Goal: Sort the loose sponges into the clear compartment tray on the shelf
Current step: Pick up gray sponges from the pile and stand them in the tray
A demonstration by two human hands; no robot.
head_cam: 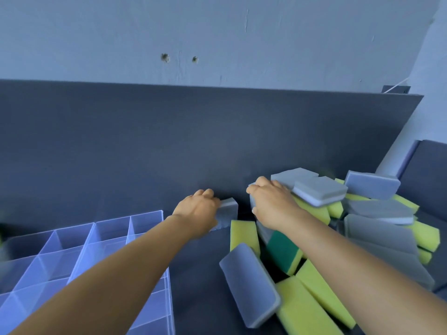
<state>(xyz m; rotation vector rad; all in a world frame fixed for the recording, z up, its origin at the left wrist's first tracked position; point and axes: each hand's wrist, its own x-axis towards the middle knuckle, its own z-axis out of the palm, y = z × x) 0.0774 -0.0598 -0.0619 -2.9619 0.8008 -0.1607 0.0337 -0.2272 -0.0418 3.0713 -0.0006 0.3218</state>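
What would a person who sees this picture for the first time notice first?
First comes the pile of yellow, grey and green sponges heaped on the right of the dark shelf. Next come the two bare arms reaching in: the left hand grips a grey sponge in the middle, and the right hand grips another at the pile's edge. The clear compartment tray at lower left shows no sponges yet.
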